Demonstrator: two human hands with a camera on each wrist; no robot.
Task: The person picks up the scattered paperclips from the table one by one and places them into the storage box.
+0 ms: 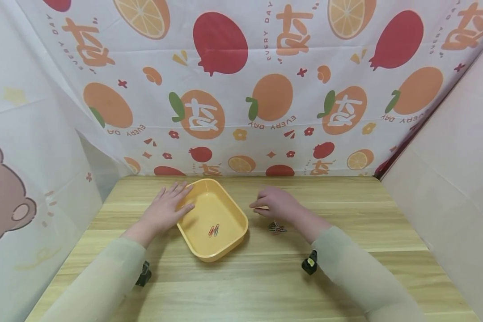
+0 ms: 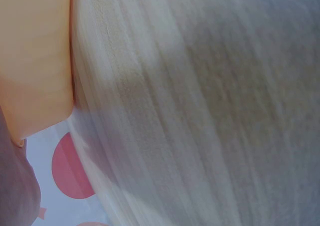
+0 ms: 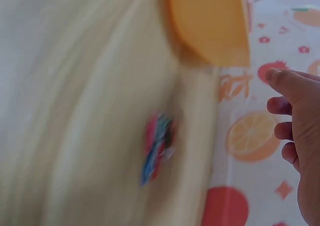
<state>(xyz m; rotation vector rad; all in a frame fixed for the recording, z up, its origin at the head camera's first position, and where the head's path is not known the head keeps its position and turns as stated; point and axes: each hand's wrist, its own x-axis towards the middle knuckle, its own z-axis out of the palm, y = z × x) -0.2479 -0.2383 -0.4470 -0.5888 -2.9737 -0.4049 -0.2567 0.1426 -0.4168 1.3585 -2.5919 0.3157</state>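
A yellow tray (image 1: 207, 256) sits on the table with a red paper clip (image 1: 211, 231) and a greyish paper clip (image 1: 216, 230) inside. My left hand (image 1: 165, 210) rests at its left rim, fingers spread and fairly straight. In the left wrist view, that hand (image 2: 17, 186) meets the wall of the tray (image 2: 35, 50). To the tray's right, above the table, is my right hand (image 1: 277, 203), its fingers loosely bent. Close below it lies a small pile of paper clips (image 1: 277, 227), colourful but blurred in the right wrist view. No clip shows between the right hand's (image 3: 300, 110) fingertips.
The wooden table (image 1: 241, 290) ends at a fruit-print cloth (image 1: 241, 134) hanging behind it. White cloths (image 1: 446, 179) stand at both sides. A small black device (image 1: 310, 263) is worn below the right sleeve, another (image 1: 143, 273) below the left.
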